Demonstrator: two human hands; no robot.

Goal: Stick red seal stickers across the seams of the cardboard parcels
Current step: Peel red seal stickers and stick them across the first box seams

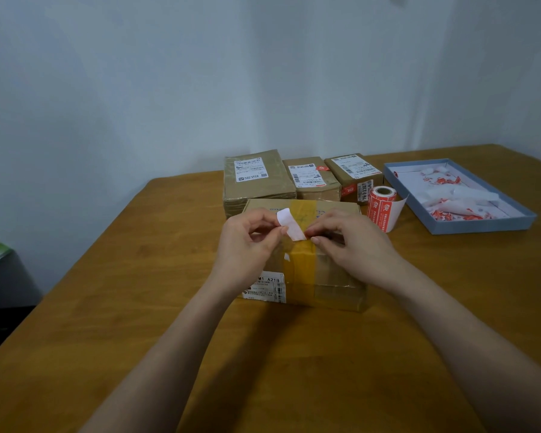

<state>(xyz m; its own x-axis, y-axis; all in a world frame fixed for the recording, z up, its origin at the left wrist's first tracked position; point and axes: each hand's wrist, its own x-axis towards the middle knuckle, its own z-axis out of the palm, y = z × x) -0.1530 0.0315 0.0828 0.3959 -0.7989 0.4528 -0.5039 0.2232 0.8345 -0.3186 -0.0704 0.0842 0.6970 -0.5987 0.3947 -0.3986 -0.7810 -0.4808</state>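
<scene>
- Two hands, I see, pinch one white-backed sticker [291, 224]: left hand [247, 242] and right hand [353, 245] clamped on its ends.
- It hovers above the taped parcel [306, 270] on the table [138, 307].

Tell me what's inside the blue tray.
The blue tray holds crumpled white backing paper with red sticker scraps. Whatever lies beneath that paper is covered.
</scene>
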